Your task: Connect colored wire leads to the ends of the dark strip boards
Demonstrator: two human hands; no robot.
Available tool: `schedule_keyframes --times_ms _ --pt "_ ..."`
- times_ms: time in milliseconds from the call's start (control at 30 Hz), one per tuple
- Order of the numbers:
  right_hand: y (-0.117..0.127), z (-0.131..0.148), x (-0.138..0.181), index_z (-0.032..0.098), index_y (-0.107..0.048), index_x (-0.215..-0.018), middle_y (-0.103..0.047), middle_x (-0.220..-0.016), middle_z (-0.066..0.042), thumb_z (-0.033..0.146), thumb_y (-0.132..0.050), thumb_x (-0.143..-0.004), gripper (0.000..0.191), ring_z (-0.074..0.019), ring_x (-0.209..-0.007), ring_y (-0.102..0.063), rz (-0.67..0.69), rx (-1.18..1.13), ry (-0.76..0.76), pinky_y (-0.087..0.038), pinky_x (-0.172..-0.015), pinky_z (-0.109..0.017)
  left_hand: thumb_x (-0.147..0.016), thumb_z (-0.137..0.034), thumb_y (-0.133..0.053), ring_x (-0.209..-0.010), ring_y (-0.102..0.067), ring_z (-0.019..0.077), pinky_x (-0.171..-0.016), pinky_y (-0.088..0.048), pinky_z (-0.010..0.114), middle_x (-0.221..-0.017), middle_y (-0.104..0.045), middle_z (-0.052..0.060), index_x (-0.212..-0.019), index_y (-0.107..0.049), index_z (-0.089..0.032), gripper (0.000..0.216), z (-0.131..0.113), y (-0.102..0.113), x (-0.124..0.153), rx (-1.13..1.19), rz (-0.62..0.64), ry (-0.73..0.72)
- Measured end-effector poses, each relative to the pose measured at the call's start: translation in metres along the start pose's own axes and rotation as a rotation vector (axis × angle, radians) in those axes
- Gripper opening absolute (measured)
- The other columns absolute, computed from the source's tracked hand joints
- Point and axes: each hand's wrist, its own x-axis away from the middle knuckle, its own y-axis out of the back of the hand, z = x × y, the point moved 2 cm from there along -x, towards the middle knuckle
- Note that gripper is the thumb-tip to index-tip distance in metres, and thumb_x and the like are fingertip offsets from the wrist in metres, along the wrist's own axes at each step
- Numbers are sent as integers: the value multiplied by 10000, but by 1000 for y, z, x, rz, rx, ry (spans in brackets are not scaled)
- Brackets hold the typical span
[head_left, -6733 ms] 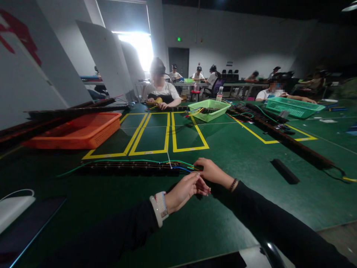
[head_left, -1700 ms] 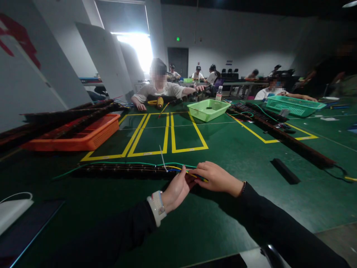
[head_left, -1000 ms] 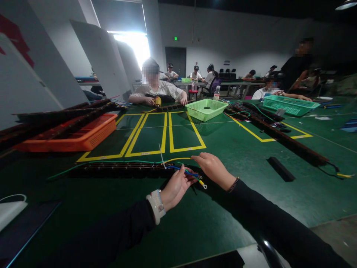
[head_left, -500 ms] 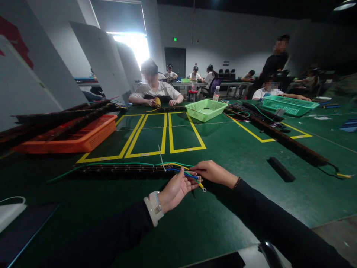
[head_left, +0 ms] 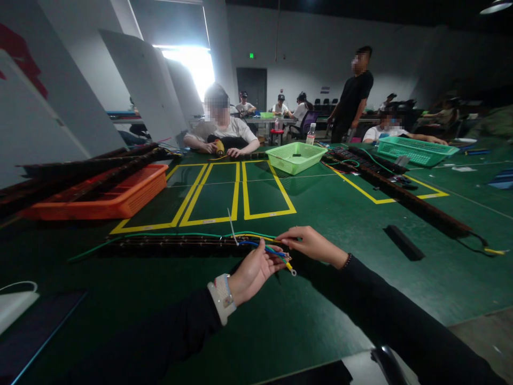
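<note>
A long black strip lies across the green table with a green wire running along it. A white cable tie sticks up near its right end. My left hand, palm up, holds blue and green wires under its thumb. One wire ends in a ring terminal with a yellow sleeve, past the fingertips. My right hand pinches a yellow wire between thumb and fingers, just right of the left hand.
An orange basket with long dark strips stands at left. A light green basket and a teal basket stand farther back. A black block lies at right. Across the table a person holds a yellow tool.
My right hand has shifted slightly right and up along the yellow wire; the left hand stays put. In the background, a standing person has moved left.
</note>
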Motion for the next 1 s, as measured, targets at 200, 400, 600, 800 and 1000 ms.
schedule_keyframes --times_ms 200,400,600,800,1000 --pt "-9 -2 0 202 -671 -1049 -698 -940 -39 203 -503 -880 238 -135 -833 -634 68 57 24 -455 -733 -232 -911 -407 -347 -824 -652 222 -861 -465 402 -827 -667 161 -804 -590 -89 414 1 0 0 -10 2 -6" --pt "-11 -9 -1 201 -684 -983 -695 -884 -35 217 -528 -868 194 -140 -801 -629 32 135 36 -449 -712 -239 -908 -394 -368 -833 -650 218 -874 -456 397 -801 -663 146 -783 -592 -92 396 -1 -2 2 9 6 -7" --pt "-5 -19 1 190 -649 -934 -615 -854 -43 189 -576 -823 133 -154 -815 -568 -165 292 -39 -438 -734 -271 -910 -404 -356 -840 -648 223 -868 -458 401 -825 -672 155 -799 -593 -93 406 -1 -2 2 -12 -1 1" --pt "-10 -28 -1 174 -647 -862 -569 -857 -47 88 -544 -807 145 -155 -825 -533 -126 401 -30 -417 -750 -271 -918 -400 -324 -840 -648 222 -841 -467 379 -818 -667 150 -799 -582 -93 418 -2 -3 2 -14 -9 2" --pt "-16 -37 -6 204 -657 -1017 -610 -969 -70 144 -473 -873 241 -190 -918 -518 -155 542 -95 -382 -840 -335 -915 -408 -331 -824 -645 215 -804 -474 354 -789 -658 131 -789 -576 -102 411 -2 -4 3 -15 -23 -4"
